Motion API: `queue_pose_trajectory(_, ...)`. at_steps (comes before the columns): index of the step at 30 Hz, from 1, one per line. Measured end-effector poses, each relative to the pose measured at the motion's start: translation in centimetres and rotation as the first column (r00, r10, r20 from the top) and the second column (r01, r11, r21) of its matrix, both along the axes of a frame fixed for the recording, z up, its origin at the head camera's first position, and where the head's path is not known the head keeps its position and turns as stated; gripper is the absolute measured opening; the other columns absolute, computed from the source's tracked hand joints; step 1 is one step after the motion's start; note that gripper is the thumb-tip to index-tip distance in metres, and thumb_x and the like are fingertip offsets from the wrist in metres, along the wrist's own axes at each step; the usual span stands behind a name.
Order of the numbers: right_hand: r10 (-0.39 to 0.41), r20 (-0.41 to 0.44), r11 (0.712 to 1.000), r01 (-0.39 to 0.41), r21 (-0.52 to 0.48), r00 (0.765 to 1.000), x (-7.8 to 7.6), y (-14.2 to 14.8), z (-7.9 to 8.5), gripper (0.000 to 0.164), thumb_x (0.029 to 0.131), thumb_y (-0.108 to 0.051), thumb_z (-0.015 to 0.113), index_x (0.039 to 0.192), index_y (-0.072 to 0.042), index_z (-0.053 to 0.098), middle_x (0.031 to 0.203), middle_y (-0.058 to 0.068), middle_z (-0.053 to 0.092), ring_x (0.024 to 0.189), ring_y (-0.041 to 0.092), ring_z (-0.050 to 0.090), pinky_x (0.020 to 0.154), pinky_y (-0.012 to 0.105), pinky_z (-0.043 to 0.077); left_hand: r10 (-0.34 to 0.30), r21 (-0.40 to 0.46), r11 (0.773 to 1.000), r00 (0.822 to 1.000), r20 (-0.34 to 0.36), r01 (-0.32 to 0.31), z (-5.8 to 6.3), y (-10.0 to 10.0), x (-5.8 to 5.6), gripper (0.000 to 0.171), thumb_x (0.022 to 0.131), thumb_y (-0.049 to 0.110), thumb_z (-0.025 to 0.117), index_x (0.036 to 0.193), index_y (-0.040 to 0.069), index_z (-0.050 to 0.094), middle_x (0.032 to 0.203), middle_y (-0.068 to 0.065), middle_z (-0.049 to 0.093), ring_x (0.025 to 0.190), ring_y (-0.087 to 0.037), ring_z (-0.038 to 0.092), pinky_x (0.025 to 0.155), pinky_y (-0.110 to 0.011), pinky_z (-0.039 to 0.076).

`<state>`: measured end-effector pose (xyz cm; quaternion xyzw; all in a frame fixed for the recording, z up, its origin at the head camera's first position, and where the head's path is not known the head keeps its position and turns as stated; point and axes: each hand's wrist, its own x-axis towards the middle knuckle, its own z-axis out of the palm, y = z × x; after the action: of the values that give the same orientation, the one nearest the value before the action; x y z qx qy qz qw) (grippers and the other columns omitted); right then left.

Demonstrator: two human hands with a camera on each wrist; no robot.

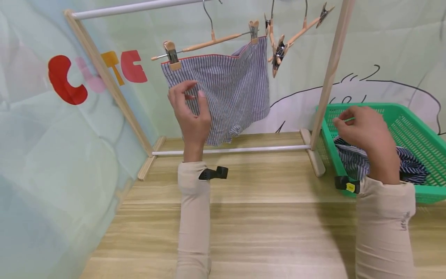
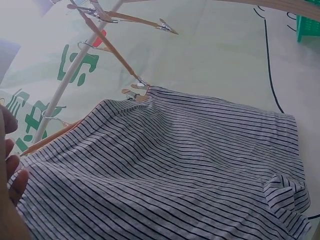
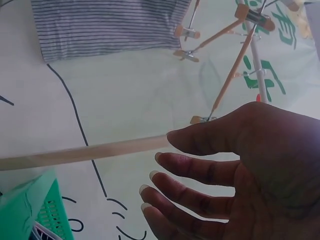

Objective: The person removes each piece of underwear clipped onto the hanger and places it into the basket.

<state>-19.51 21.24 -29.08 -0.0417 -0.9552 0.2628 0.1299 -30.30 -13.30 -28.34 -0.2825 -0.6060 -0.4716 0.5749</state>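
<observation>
Striped shorts (image 1: pixel 226 89) with a red waistband edge hang from a clip hanger (image 1: pixel 212 42), pinched by a wooden clip at each side. In front of their left part is my left hand (image 1: pixel 191 110), thumb and fingers apart and bent, with nothing in its grasp; whether it touches the cloth I cannot tell. At the left wrist view's edge, fingers (image 2: pixel 17 185) show beside the striped cloth. My right hand (image 1: pixel 367 126) hovers over the left side of the green basket (image 1: pixel 386 106). Its fingers (image 3: pixel 200 170) are loosely bent and hold nothing. Striped clothes (image 1: pixel 412 164) lie in the basket.
Empty clip hangers (image 1: pixel 303 31) hang right of the shorts on the rack's white top bar (image 1: pixel 139 7). The rack's wooden right post (image 1: pixel 334 66) stands between the shorts and the basket. A white lower bar (image 1: pixel 244 149) crosses above the wooden tabletop (image 1: pixel 271 224).
</observation>
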Motion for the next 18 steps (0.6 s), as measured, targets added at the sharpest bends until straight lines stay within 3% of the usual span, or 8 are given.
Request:
queue_pose_trajectory(6, 0.030, -0.013, 1.000, -0.030, -0.008, 0.999, -0.02, -0.36, -0.03, 0.048, 0.096, -0.036, 0.042, 0.115, 0.006, 0.056, 0.118, 0.033, 0.051, 0.103, 0.045, 0.048, 0.076, 0.062, 0.042, 0.040, -0.008, 0.999, 0.999, 0.027, -0.040, 0.26, 0.41, -0.21, 0.027, 0.087, 0.007, 0.052, 0.111, -0.005, 0.054, 0.109, -0.021, 0.052, 0.108, -0.014, 0.040, 0.084, -0.037, 0.040)
queue_pose_trajectory(13, 0.067, 0.016, 0.998, -0.067, 0.006, 0.998, 0.46, -0.58, 0.16, 0.045, 0.097, -0.034, 0.042, 0.116, 0.005, 0.057, 0.120, 0.031, 0.049, 0.105, 0.044, 0.046, 0.078, 0.061, 0.041, 0.106, 0.040, 0.994, 0.994, -0.011, -0.106, 0.68, 0.03, 0.17, 0.028, 0.086, 0.013, 0.054, 0.111, 0.001, 0.056, 0.113, -0.014, 0.053, 0.113, -0.014, 0.036, 0.093, -0.034, 0.035)
queue_pose_trajectory(18, 0.092, 0.013, 0.996, -0.092, 0.007, 0.996, 0.47, -1.07, 0.30, 0.042, 0.097, -0.031, 0.043, 0.114, 0.005, 0.058, 0.119, 0.030, 0.049, 0.105, 0.044, 0.046, 0.078, 0.060, 0.041, 0.161, 0.069, 0.984, 0.986, 0.040, -0.163, 0.68, -0.36, 0.55, 0.034, 0.085, 0.013, 0.059, 0.116, 0.002, 0.052, 0.123, -0.015, 0.048, 0.121, -0.011, 0.030, 0.103, -0.031, 0.030)
